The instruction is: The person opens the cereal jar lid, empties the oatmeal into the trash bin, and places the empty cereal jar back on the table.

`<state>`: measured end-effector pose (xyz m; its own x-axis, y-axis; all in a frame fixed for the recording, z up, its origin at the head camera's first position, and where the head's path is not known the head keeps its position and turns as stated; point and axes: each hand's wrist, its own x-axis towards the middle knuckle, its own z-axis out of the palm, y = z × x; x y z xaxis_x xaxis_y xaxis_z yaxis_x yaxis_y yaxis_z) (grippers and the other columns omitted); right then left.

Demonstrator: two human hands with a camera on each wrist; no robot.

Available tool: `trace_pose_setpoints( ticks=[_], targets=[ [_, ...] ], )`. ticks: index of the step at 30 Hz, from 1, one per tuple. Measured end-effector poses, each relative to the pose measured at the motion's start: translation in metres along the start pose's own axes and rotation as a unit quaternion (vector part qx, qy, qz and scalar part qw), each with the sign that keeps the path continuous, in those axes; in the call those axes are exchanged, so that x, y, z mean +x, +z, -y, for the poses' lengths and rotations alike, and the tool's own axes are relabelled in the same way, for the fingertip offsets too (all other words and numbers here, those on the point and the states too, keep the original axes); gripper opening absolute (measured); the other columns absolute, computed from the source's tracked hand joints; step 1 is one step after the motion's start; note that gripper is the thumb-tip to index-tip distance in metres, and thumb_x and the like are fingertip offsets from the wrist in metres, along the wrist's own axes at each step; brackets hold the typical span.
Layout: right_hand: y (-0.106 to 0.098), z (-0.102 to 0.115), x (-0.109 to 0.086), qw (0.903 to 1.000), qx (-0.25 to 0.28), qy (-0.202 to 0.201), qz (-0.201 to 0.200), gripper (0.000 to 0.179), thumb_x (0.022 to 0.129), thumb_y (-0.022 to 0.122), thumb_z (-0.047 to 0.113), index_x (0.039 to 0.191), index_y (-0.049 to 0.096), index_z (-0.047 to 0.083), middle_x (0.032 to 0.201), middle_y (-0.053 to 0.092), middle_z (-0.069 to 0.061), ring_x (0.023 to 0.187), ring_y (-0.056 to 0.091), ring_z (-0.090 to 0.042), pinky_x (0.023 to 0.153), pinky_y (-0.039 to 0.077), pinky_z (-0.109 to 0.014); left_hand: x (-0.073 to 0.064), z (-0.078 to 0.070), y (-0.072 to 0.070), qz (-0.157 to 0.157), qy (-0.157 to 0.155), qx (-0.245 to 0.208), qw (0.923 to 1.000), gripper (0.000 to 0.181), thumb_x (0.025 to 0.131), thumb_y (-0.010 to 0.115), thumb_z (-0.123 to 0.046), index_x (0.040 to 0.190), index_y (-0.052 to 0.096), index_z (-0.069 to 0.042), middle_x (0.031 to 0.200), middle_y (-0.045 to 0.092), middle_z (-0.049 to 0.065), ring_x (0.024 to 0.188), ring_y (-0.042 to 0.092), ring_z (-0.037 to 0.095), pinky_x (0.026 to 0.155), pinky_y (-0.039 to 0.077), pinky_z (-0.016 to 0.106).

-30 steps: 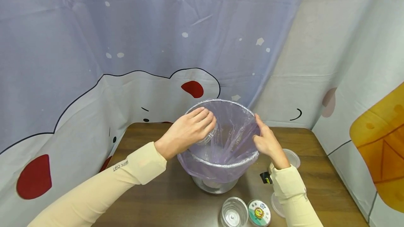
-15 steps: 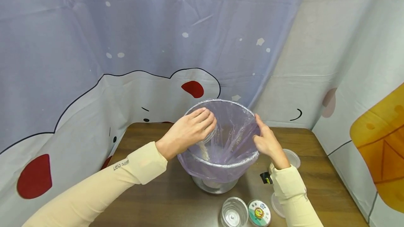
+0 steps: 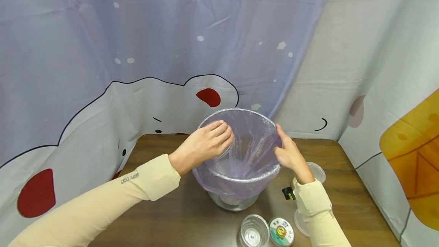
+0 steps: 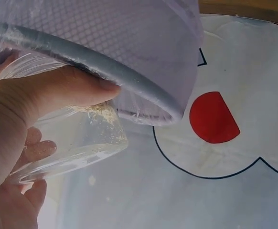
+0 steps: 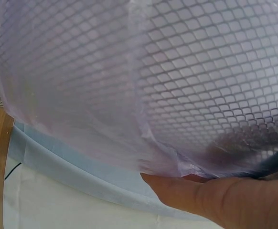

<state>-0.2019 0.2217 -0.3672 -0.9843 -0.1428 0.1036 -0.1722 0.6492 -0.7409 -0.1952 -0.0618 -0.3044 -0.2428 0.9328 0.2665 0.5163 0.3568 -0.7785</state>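
Note:
A mesh wastebasket stands on the table, lined with a translucent purple bin bag folded over its rim. Over the left part of the opening, my left hand grips a clear plastic jar, tipped toward the inside of the bag. In the left wrist view, pale grains cling inside the jar and the thumb lies along its side, by the basket rim. My right hand holds the basket's right rim through the bag, its index finger along the edge. The right wrist view shows its fingers partly hidden by the bag.
Near the front of the wooden table stands an uncovered clear jar, beside a round container with a printed lid. Clear round lids lie by the right forearm, near a small black item. A printed curtain hangs behind.
Half a second ago a stream of pale grains fell from the tipped jar into the bag; now no stream shows. My left hand has dipped slightly. The right hand keeps its place.

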Motion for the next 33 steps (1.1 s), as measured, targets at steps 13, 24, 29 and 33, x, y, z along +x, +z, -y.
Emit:
trace_pose_setpoints(
  ticks=[13, 24, 29, 33],
  targets=[
    [0.0, 0.0, 0.0, 1.0, 0.001, 0.004, 0.002, 0.079, 0.077, 0.043, -0.006, 0.145, 0.005, 0.0, 0.149, 0.011, -0.023, 0.135, 0.014, -0.039, 0.11, 0.012, -0.049, 0.006, 0.003, -0.004, -0.01, 0.027, 0.011, 0.9995, 0.023, 0.087, 0.047, -0.002, 0.108, 0.056, -0.002, 0.106, 0.057, 0.011, 0.101, 0.051, 0.027, 0.099, 0.037, 0.033],
    [0.0, 0.0, 0.0, 1.0, 0.0, 0.005, 0.0, 0.079, 0.076, 0.043, -0.006, 0.146, 0.006, 0.001, 0.148, 0.012, -0.024, 0.135, 0.015, -0.039, 0.11, 0.013, -0.05, 0.01, -0.001, -0.006, 0.026, 0.081, 0.054, 0.9949, 0.024, 0.091, 0.045, -0.007, 0.11, 0.059, -0.01, 0.112, 0.058, 0.006, 0.108, 0.05, 0.023, 0.101, 0.036, 0.032],
    [0.0, 0.0, 0.0, 1.0, -0.002, 0.002, 0.0, 0.079, 0.076, 0.043, -0.006, 0.145, 0.005, 0.0, 0.148, 0.012, -0.024, 0.135, 0.015, -0.04, 0.11, 0.013, -0.05, 0.012, -0.001, -0.009, 0.041, 0.1, 0.074, 0.9913, 0.026, 0.091, 0.045, -0.009, 0.113, 0.059, -0.014, 0.114, 0.057, 0.004, 0.11, 0.049, 0.024, 0.1, 0.036, 0.033],
    [0.001, 0.0, 0.0, 1.0, 0.004, 0.001, 0.001, 0.079, 0.076, 0.043, -0.006, 0.145, 0.005, 0.0, 0.148, 0.012, -0.024, 0.135, 0.015, -0.04, 0.11, 0.013, -0.049, 0.012, -0.003, -0.011, 0.059, 0.115, 0.087, 0.9877, 0.028, 0.091, 0.046, -0.01, 0.117, 0.057, -0.014, 0.117, 0.056, 0.004, 0.113, 0.047, 0.024, 0.102, 0.034, 0.033]
  ],
)
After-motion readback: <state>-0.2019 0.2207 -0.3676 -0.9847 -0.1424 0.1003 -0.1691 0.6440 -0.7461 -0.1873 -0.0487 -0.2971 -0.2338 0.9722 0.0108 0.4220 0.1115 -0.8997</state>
